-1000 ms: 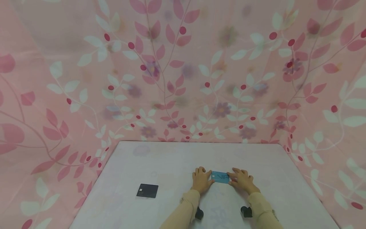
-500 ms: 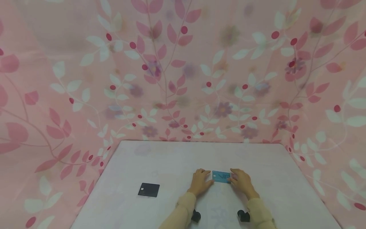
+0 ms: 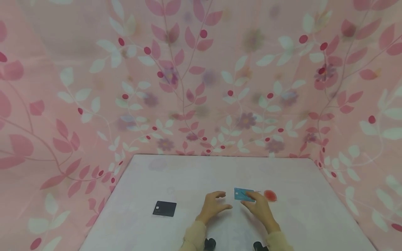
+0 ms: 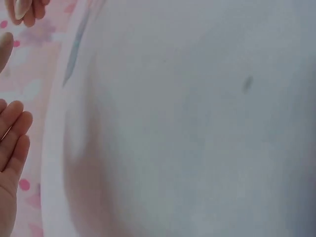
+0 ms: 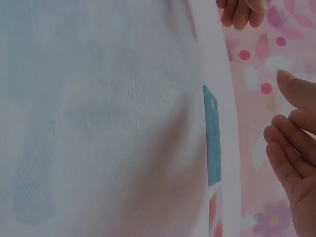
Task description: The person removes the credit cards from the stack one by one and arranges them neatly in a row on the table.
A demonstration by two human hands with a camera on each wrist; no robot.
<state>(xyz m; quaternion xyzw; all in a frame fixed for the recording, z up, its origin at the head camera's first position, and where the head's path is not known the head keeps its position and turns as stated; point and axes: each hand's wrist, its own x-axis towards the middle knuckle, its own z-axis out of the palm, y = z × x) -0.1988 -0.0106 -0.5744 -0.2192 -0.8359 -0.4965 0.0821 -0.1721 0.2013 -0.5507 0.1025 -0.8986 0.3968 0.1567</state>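
Head view: right hand point(image 3: 259, 207) fingers relaxed beside blue card point(image 3: 243, 194), touch unclear.
Left hand point(image 3: 213, 206): relaxed, empty.
Risk: flat card slips when pinched.

Blue card point(image 3: 243, 194) flat on table point(image 3: 176, 174)

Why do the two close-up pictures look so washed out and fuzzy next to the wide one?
Head view: even, soft light, faint shadows, blue card fairly sharp, walls bowed by the wide lens. Left wrist view: pale, blurred table, no detail. Right wrist view: hazy too, with the card a foreshortened sliver.
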